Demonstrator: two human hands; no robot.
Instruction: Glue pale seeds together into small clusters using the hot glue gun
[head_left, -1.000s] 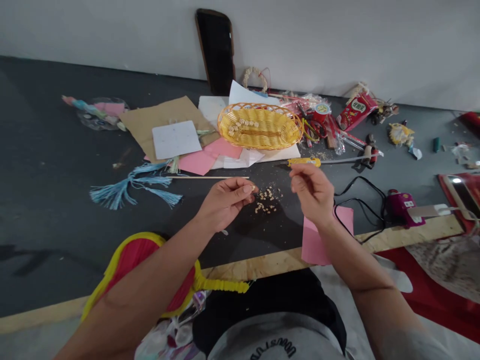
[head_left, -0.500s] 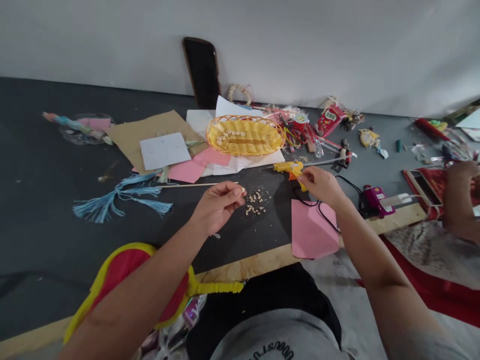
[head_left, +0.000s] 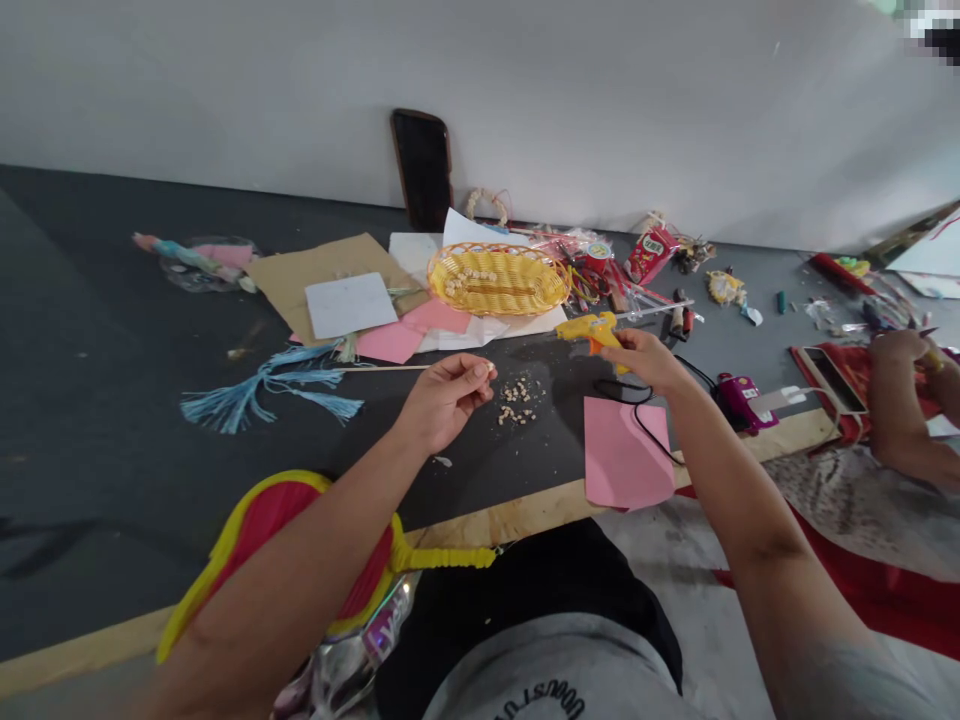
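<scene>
My left hand [head_left: 450, 397] is closed in a pinch around a small pale piece [head_left: 490, 367], mostly covered by the fingertips. On the dark table just right of it lie scattered small pale bits [head_left: 516, 402]. My right hand [head_left: 645, 360] grips the handle of a yellow glue gun [head_left: 589, 327], whose nozzle points left; a clear glue stick [head_left: 656, 309] sticks out of its back. Behind both hands stands a yellow woven basket [head_left: 499, 290] with several pale pieces in it. A thin wooden stick [head_left: 386, 369] runs behind my left hand.
Blue tassels [head_left: 262, 390] and papers [head_left: 351, 305] lie at the left. A red and yellow fan [head_left: 262, 520] rests under my left forearm. Pink paper [head_left: 626, 455] and a black cord [head_left: 651, 428] are near my right arm. A phone [head_left: 424, 170] leans on the wall. Another person's hand [head_left: 900, 350] is at far right.
My right hand has closed further around the glue gun's handle, and the gun has shifted slightly. My left hand keeps its pinch. The whole view has shifted a little.
</scene>
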